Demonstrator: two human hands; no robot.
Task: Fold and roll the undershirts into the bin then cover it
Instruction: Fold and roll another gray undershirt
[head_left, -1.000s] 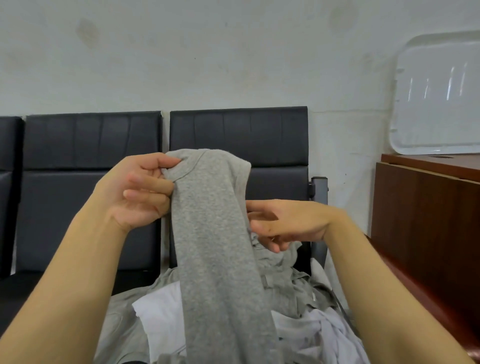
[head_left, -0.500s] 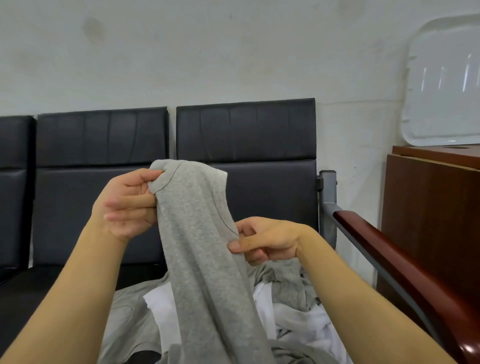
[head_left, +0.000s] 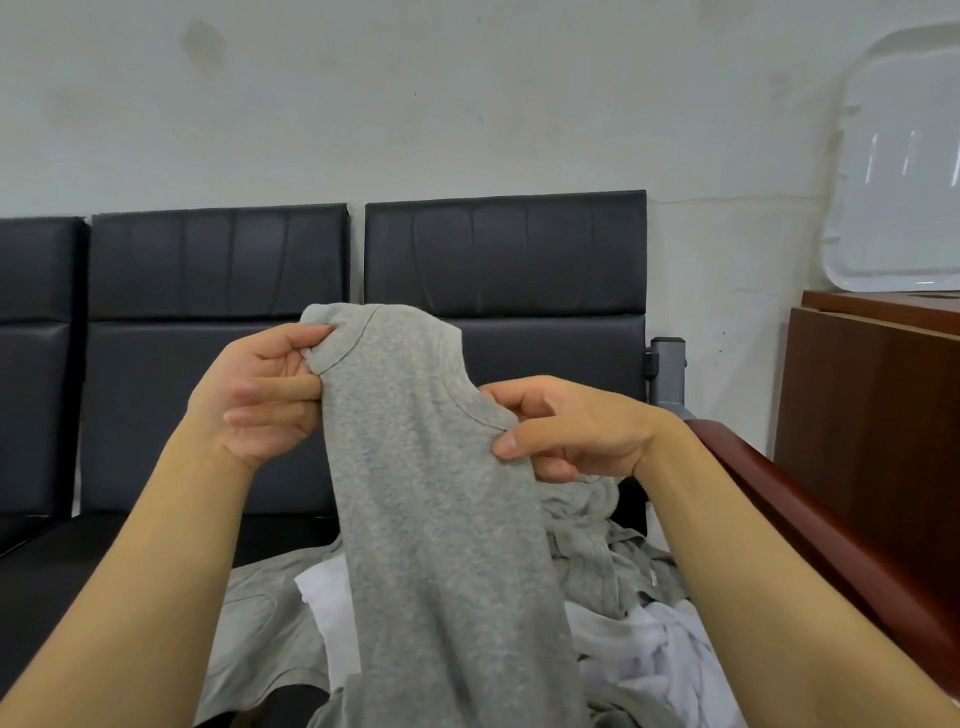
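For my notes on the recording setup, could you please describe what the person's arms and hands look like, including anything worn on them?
Both forearms are bare as far as the frame shows, with no sleeves in view. The left hand and the right hand wear no gloves, and no rings, watch, bracelets or markings are visible on either. The fingernails that show are short and unpainted. Nothing is strapped or wired to either wrist.

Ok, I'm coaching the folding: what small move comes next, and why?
Probably spread the hands apart to open the grey undershirt flat. The left hand and right hand both pinch its top edge, and it hangs bunched and narrow, unfolded.
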